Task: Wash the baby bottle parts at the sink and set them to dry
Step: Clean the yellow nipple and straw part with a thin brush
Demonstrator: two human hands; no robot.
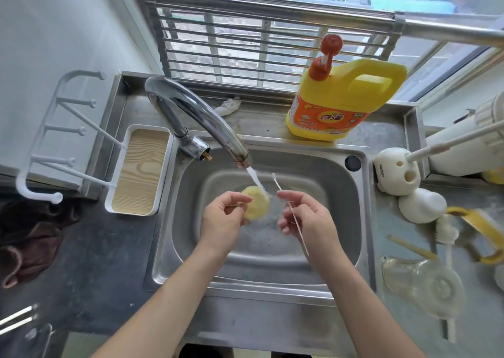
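Over the steel sink (351, 221), the left hand (222, 221) pinches a pale yellow disc-shaped bottle part (256, 202) under the tap's stream (255, 179), while at its three o'clock the right hand (308, 218) grips a thin white straw brush (293, 216).

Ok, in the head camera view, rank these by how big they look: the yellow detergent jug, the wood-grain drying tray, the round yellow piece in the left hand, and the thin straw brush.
1. Yellow detergent jug.
2. Wood-grain drying tray, somewhat smaller.
3. Round yellow piece pinched in the left hand.
4. Thin straw brush in the right hand: longer than the piece, far slimmer.
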